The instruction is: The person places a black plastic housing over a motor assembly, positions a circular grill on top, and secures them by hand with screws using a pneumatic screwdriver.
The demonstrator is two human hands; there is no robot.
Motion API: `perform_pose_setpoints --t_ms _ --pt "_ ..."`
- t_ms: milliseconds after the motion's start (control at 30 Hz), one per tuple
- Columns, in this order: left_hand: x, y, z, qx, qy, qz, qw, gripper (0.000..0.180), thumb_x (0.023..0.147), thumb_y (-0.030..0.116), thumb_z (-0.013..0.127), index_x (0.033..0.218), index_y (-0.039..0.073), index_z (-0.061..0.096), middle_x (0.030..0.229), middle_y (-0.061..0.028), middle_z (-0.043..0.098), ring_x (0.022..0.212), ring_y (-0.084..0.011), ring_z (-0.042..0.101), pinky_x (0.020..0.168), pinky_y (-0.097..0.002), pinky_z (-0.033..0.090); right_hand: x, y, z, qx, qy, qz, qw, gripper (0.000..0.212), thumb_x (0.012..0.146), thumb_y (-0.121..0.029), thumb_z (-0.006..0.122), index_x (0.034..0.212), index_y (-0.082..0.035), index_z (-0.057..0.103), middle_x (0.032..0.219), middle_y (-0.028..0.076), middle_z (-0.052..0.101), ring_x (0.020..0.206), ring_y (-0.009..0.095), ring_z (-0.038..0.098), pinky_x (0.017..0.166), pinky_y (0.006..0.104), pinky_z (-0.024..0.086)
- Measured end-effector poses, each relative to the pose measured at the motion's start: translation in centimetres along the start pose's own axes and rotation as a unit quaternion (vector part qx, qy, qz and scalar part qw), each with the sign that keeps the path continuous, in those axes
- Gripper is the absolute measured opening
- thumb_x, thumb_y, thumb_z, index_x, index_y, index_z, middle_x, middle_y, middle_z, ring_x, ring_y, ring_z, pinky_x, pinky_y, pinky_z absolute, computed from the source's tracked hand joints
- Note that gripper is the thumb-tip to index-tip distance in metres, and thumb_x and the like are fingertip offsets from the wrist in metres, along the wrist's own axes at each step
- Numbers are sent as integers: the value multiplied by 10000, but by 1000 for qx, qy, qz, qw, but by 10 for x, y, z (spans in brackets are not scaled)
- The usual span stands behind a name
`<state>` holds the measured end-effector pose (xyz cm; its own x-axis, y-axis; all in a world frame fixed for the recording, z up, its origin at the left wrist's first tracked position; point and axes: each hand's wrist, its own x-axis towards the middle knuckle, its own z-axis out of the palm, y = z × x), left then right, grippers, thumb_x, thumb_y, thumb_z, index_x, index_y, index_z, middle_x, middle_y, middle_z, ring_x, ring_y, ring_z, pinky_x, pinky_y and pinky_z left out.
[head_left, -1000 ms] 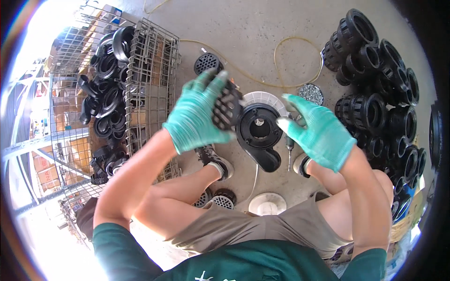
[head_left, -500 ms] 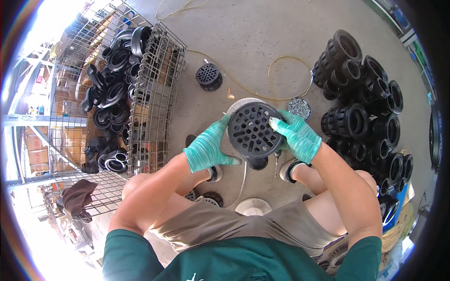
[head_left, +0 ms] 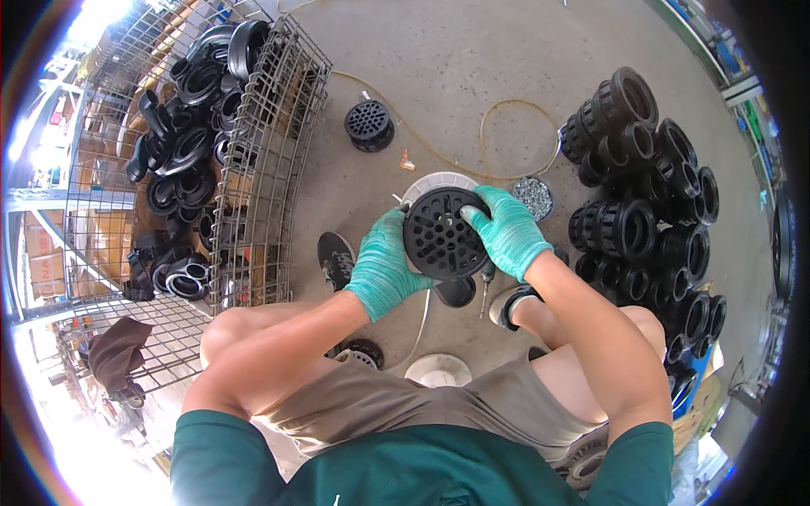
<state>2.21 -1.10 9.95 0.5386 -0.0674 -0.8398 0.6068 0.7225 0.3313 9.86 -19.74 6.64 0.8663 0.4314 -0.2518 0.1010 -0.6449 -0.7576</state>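
A black floor drain with a round, perforated grate is held between my two gloved hands, grate side up. My left hand wraps its left side, the thumb along the lower edge. On the upper right, my right hand grips the rim with the thumb lying on the grate. Below the drain a black pipe-like part shows, partly covered by it. A white round container or stand peeks out behind. Close under my right hand is a power drill with a long bit.
A round tray of small metal screws sits to the right. Another grated drain stands on the floor ahead. Black fittings fill a wire cage at left; more are stacked at right. A thin hose loops across the floor.
The drain has shifted slightly left and its grate has turned a little. My left thumb has closed in against its lower edge; my right hand still grips the rim.
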Motion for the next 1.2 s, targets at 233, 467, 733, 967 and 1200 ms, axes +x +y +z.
perform_pose_setpoints --t_ms 233,467,733,967,1200 --pt "37 -18 -46 526 9 283 802 440 984 439 558 1305 138 564 1223 -77 621 1125 -270 628 904 -518 560 14 3 9 -81 -7 9 997 458 957 -253 665 1332 -7 573 1215 267 611 1121 429 612 970 475 498" --pt "92 -36 -81 239 -118 192 945 677 860 146 797 1441 90 453 1445 -93 496 1285 -303 522 977 -488 547 14 11 7 -104 -24 -8 994 451 958 -216 645 1348 -9 555 1295 274 593 1176 409 605 1012 459 492" --pt "50 0 -29 181 -51 20 982 657 984 638 523 1393 124 543 1275 -85 646 1077 -255 661 768 -544 607 6 23 -6 -29 -108 110 988 426 970 -191 618 1353 -10 578 1112 267 695 976 368 699 874 425 541" --pt "47 -4 -30 167 -51 26 984 629 1041 602 415 1451 131 494 1289 -82 645 1090 -214 646 741 -420 621 8 16 -6 -22 -97 112 989 401 974 -185 611 1349 -44 600 1147 255 693 975 376 695 882 426 545" --pt "65 -10 -40 123 -42 18 991 593 952 632 597 1325 171 596 1269 -47 653 1125 -256 639 842 -590 562 8 22 -3 -36 -85 85 992 407 972 -202 619 1342 -34 604 1171 257 682 1054 398 674 927 441 530"
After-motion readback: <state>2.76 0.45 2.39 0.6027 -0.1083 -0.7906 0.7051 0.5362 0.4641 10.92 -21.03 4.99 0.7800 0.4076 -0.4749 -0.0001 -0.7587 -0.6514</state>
